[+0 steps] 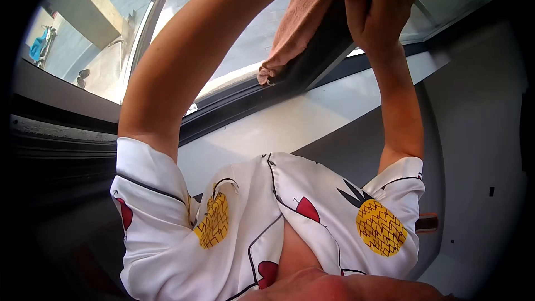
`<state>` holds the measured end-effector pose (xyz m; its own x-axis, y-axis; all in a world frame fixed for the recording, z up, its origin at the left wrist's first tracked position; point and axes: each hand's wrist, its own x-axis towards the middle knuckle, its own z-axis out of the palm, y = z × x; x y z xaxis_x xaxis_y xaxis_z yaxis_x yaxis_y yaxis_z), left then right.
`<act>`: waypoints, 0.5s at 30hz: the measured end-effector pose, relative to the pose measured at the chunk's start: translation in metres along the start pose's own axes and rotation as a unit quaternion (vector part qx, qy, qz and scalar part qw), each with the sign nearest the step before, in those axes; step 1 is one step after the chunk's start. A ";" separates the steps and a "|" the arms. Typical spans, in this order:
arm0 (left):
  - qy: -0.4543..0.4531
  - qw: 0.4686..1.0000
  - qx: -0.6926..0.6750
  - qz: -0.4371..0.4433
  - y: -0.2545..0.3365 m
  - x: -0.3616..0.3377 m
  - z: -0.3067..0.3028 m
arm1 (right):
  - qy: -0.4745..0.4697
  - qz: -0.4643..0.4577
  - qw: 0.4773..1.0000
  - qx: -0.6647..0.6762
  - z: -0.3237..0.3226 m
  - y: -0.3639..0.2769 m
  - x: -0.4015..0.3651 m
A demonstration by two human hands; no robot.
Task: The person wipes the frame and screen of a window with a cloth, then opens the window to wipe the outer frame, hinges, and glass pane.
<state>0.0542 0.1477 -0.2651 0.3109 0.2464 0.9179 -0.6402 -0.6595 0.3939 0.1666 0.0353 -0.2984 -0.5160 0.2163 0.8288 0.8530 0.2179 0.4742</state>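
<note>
Right hand: one, at the top of the view, raised, fingers bent against the dark frame, thumb side toward the cloth; whether it pinches anything cannot be told. Left hand: beyond the top edge, state not to be told; its arm curves up and across toward the cloth. Cloth: one, pink, soft pile, hanging along the side of the dark frame, upper part cut off by the top edge, gathered lower tip near the black track. Sill: pale, glossy, sunlit in part, beside the black track, on the person's side. Window: one, dark-framed, at far left; seen through it, a pale pillar and a blue item, details too small to tell. Shirt: white, dark piping, yellow pineapples and red motifs, short sleeves. Wall: grey, at right.
</note>
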 end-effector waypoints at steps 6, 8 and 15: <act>0.129 0.968 -0.116 -0.182 0.084 -0.016 -0.065 | -0.078 0.125 0.968 0.205 -0.017 -0.051 -0.054; 0.119 0.970 -0.085 -0.194 0.121 -0.014 -0.081 | -0.158 0.202 0.914 0.314 -0.017 -0.072 -0.046; 0.097 0.961 0.036 -0.257 0.182 -0.026 -0.092 | -0.417 0.186 0.479 0.750 0.007 -0.179 -0.001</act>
<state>-0.1350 0.0862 -0.2128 0.4318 0.6752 0.5981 -0.3847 -0.4619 0.7992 0.0142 0.0032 -0.3864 -0.7357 0.6737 0.0702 0.2047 0.3199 -0.9251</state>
